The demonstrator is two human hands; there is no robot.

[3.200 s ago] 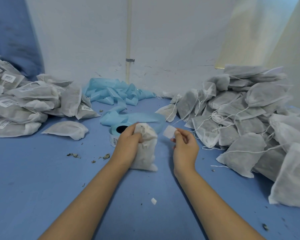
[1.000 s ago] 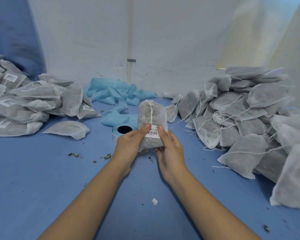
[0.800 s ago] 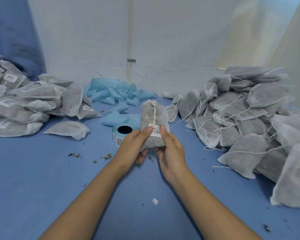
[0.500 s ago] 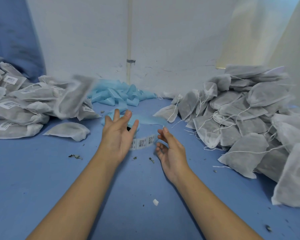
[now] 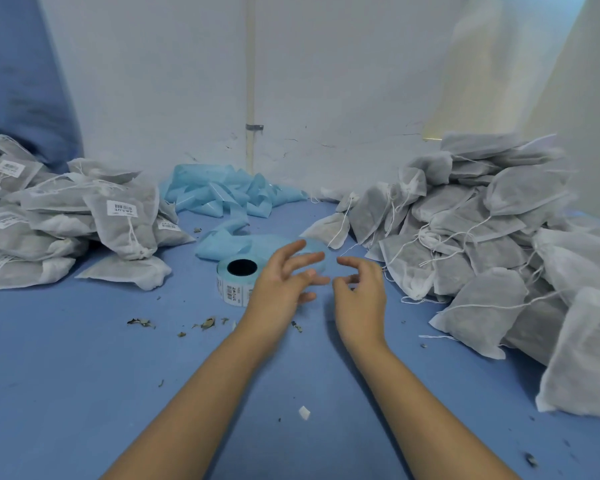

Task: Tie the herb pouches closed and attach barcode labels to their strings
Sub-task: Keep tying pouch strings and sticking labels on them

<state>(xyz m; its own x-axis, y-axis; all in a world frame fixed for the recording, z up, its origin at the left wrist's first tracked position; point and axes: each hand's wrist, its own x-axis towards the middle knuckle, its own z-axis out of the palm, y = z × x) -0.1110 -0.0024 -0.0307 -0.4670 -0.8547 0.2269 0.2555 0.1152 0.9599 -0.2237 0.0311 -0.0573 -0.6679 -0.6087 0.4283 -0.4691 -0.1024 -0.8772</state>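
Both hands are empty right now, hovering low in the middle of the frame. The left hand (image 5: 284, 282) has its fingers spread loose, and the right hand (image 5: 359, 289) hangs just beside it with fingers softly curled around nothing. No pouch between them, so I'd guess the person is between pouches.

Right behind the left hand sits the label roll (image 5: 238, 277), barcodes showing on its side, with used blue backing strip (image 5: 229, 199) heaped further back in the centre.

Progress-wise: the labeled pile (image 5: 66, 216) at the left of the frame has white barcode tags on several pouches, so those look done. The unlabeled pile (image 5: 492, 244) on the right is bigger, strings dangling and no tags I can spot. I'd say less than half done, though both piles run off the frame, so hard to call.

The blue table (image 5: 66, 393) is scattered with dried herb crumbs (image 5: 207, 323) and a scrap of white paper (image 5: 304, 412) near the bottom. At the back there's a scuffed white wall (image 5: 326, 81) with a thin pipe (image 5: 250, 81) running up it.
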